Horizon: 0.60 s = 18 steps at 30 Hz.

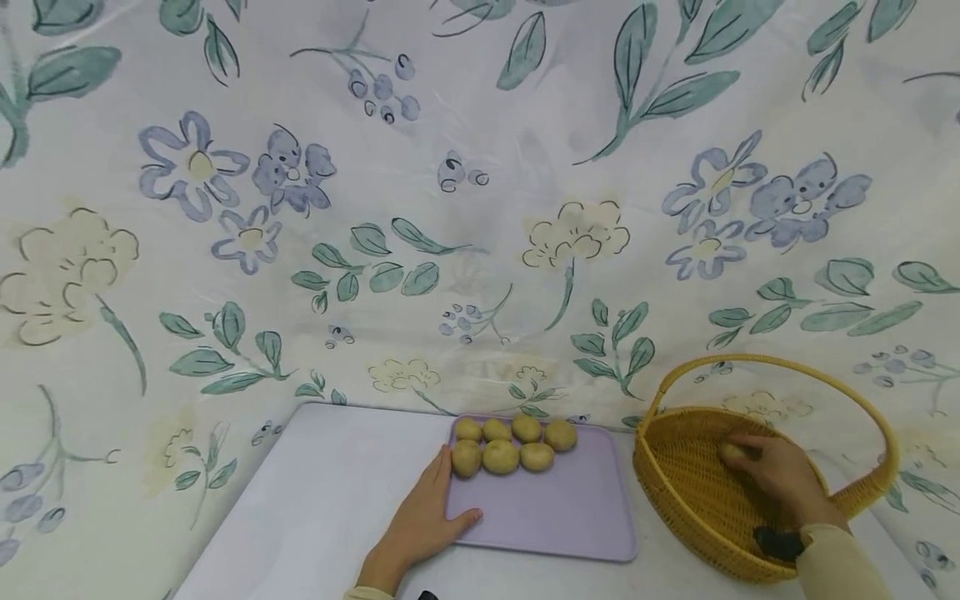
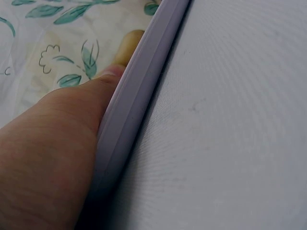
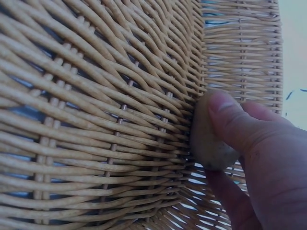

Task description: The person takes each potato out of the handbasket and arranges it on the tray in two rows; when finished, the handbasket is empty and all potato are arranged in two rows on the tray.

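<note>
Inside the wicker basket (image 1: 678, 517), my right hand (image 1: 780, 471) grips a potato (image 3: 206, 136) between thumb and fingers. In the right wrist view that potato lies against the woven basket wall. My left hand (image 1: 427, 508) rests on the left edge of a lilac tray (image 1: 555, 512), its fingers stretched along the rim and the thumb over the tray. Several potatoes (image 1: 501, 457) sit on the tray in two rows toward its far side. The left wrist view shows the thumb side of the hand (image 2: 53, 139) against the tray's rim (image 2: 134, 100).
A tall arched handle (image 1: 780, 360) rises over the basket, which stands right of the tray. The white table (image 1: 322, 475) extends left of the tray. A floral cloth (image 1: 480, 208) hangs behind and at the sides.
</note>
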Motion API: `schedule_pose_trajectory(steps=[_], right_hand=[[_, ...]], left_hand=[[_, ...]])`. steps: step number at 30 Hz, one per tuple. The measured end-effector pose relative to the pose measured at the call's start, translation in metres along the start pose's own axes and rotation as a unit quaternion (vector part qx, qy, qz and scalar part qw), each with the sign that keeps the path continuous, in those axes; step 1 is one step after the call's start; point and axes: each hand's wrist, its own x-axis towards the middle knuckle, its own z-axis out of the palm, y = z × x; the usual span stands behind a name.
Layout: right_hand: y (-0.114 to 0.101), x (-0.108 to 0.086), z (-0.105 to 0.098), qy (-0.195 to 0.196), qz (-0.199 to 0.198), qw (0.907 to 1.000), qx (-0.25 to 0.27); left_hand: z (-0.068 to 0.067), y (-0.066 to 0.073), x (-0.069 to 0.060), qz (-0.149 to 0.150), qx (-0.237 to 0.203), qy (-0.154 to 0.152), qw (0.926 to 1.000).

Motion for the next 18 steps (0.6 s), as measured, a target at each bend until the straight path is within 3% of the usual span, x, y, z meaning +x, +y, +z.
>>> schedule_pose_trajectory(steps=[4, 12, 18], right_hand=[[0.002, 0.000, 0.000, -0.008, 0.005, 0.9999, 0.004], [-0.002, 0.001, -0.001, -0.014, -0.020, 0.9997, 0.003], [-0.010, 0.001, -0.007, -0.044, -0.003, 0.9989, 0.016]], left_hand=[[0.002, -0.001, 0.000, 0.004, 0.007, 0.003, 1.0000], [0.000, -0.001, -0.001, -0.002, -0.004, -0.001, 1.0000], [-0.001, 0.001, -0.002, -0.003, -0.006, -0.002, 1.0000]])
